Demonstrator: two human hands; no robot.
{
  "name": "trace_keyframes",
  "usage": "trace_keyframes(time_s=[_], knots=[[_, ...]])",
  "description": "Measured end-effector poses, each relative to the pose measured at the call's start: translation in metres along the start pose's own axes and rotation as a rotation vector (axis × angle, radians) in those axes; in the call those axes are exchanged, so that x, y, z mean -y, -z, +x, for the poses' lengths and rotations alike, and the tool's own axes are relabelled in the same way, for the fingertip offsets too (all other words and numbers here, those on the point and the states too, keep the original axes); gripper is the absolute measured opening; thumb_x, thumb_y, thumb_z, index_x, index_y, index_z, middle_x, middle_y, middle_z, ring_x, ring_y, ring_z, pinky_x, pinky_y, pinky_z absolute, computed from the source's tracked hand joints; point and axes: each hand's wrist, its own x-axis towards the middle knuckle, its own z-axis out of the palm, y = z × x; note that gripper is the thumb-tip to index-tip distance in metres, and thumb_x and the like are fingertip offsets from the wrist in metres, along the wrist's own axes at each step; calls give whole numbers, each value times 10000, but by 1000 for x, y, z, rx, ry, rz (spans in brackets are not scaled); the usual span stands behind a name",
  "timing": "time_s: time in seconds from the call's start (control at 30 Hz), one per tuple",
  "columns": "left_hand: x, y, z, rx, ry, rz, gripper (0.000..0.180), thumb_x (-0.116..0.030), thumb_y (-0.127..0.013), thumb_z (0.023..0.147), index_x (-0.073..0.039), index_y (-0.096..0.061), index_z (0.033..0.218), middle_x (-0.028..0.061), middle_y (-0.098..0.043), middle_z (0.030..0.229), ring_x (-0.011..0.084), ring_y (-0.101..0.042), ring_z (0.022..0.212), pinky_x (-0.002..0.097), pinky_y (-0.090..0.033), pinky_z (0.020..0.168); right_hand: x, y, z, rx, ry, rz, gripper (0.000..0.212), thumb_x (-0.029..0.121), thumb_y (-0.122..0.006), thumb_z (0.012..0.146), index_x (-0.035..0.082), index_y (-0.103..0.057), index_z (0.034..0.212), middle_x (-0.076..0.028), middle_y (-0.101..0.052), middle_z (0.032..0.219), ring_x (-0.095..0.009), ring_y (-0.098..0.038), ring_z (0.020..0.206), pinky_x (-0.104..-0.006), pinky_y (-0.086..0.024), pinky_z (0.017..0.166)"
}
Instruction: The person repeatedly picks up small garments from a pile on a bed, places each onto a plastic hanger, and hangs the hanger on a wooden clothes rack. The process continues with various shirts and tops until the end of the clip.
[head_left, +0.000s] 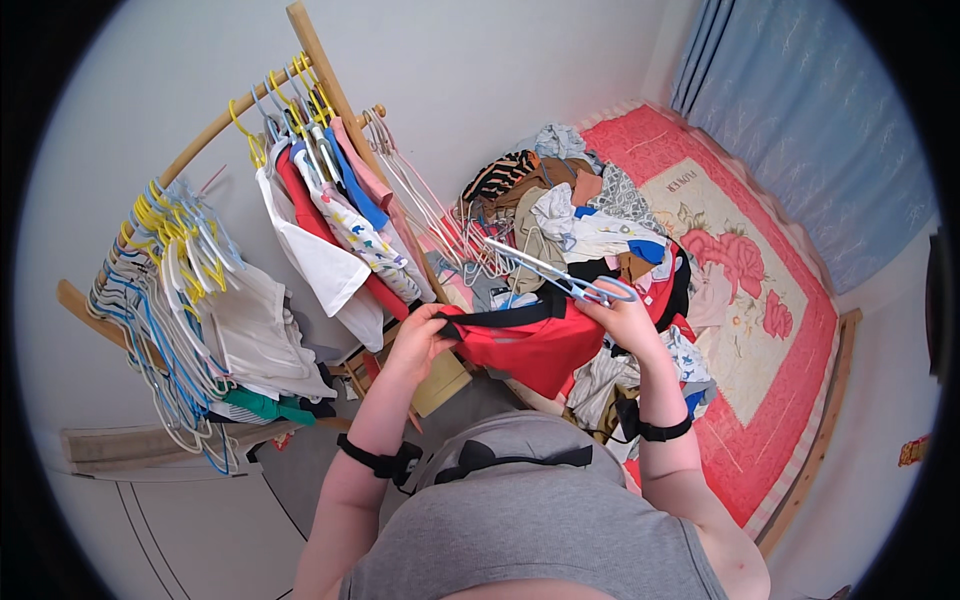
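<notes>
A red garment with a black band [530, 340] is stretched out in front of me, its band running along the top edge. My left hand [424, 336] is closed on the band's left end. At the garment's right end, my right hand [628, 318] grips a light blue and white hanger [552, 271], which points up and to the left over the clothes. Part of the garment's right end also lies at this hand; whether the fingers pinch it is hidden. Below the band, the red cloth hangs loosely.
A heap of mixed clothes [600, 215] lies beyond my hands on a bed with a red floral cover [790, 350]. To the left stands a wooden rack [205, 135] with hung clothes and many spare hangers [165, 310]. White hangers [440, 205] dangle from its peg. A blue curtain [800, 130] hangs at right.
</notes>
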Motion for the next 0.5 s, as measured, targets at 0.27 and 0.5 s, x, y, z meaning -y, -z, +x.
trace_keyframes(time_s=[0.27,0.5], knots=[[-17,-16,-3,-33,95,-373,260,-162,-508,981,2,-588,1167,134,-684,1088,245,-685,975,396,-553,905,-58,-15,2,116,-125,-116,268,108,-714,887,-22,-641,1111,-44,-703,913,-94,-615,801,-264,-498,726],[-15,-15,-2,-64,-76,3,218,-182,-555,999,-5,-650,1085,58,-698,961,143,-664,858,300,-537,782,-24,-2,-9,180,-45,110,300,173,-687,919,14,-665,1171,47,-588,766,-40,-447,639,-245,-379,558]])
